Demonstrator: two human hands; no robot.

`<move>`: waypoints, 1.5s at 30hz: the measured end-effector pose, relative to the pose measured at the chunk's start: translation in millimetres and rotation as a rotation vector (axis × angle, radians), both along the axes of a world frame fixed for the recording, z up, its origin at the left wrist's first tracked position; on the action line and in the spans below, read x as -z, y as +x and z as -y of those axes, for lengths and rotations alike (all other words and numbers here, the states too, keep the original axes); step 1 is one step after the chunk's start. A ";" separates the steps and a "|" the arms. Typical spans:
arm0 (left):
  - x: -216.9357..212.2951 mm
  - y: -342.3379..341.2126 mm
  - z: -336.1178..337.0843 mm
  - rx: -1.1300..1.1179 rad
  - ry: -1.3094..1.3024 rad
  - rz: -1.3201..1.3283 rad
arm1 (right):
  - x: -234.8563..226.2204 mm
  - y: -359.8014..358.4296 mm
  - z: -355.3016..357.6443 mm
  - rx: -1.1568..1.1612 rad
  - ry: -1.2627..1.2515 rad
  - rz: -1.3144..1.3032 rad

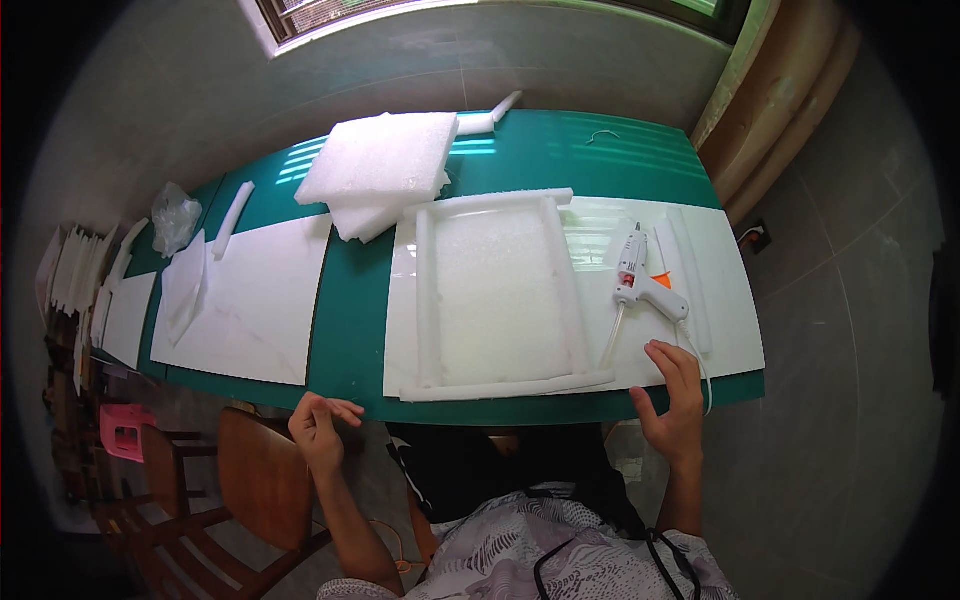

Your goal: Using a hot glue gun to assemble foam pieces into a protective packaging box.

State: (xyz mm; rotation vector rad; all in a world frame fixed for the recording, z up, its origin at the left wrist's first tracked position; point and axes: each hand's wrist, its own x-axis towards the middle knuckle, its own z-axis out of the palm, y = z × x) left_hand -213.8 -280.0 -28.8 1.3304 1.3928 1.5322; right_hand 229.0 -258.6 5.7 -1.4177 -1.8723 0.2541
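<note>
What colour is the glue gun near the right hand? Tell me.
White, with a white cord; the glue gun lies just beyond the right hand. Best seen in the head view.

Wall: plain grey wall (560,60) runs across the top of the frame, behind the table.
Window: a window (330,12) with a dark frame and pale sill sits at the top edge, left of centre.
Light: daylight falls through it in bright stripes on the far part of the tabletop.
Table: a long green table (350,330) spans the middle of the frame.
Floor: grey tiles (850,330) fill the right side.
Door frame: brown woodwork (780,110) stands at upper right.
Chairs: wooden chair (255,480) at lower left; a pink stool (122,428) beside it.
</note>
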 end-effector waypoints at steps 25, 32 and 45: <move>-37.0 67.7 -109.0 0.251 -0.373 -0.200 | -31.4 -34.7 -97.3 -0.206 -0.604 -0.286; -36.4 78.1 -117.3 0.317 -0.466 0.040 | -21.3 -35.0 -102.4 -0.219 -0.741 -0.403; -28.2 75.6 -109.3 0.526 -0.596 0.549 | -34.6 -26.5 -77.2 -0.219 -0.802 -0.603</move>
